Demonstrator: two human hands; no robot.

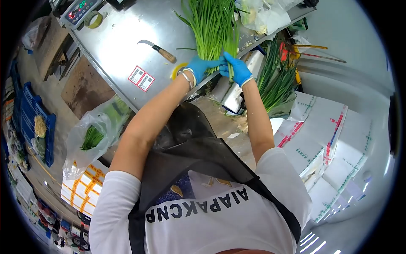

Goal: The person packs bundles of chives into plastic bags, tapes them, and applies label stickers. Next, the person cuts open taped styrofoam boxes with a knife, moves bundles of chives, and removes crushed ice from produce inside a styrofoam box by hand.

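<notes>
A large bunch of long green chives [209, 29] lies over the steel table's edge side, its stem ends toward me. My left hand [198, 68], in a blue glove, is closed around the stem ends of this bunch. Beside it, my right hand [237, 70], also gloved in blue, is closed on a smaller group of chives [230, 44], with short ends showing below the fingers. The two hands touch or nearly touch. Left of them, a curved knife with a wooden handle [165, 54] rests on the table [122, 46].
Two printed labels [141, 78], a tape roll [93, 19] and a digital scale display [80, 12] are on the table. Plastic bags [268, 15] lie at the back right. More chives [275, 80] stand at right, near white foam boxes [325, 139]. A bag of greens [95, 133] is at left.
</notes>
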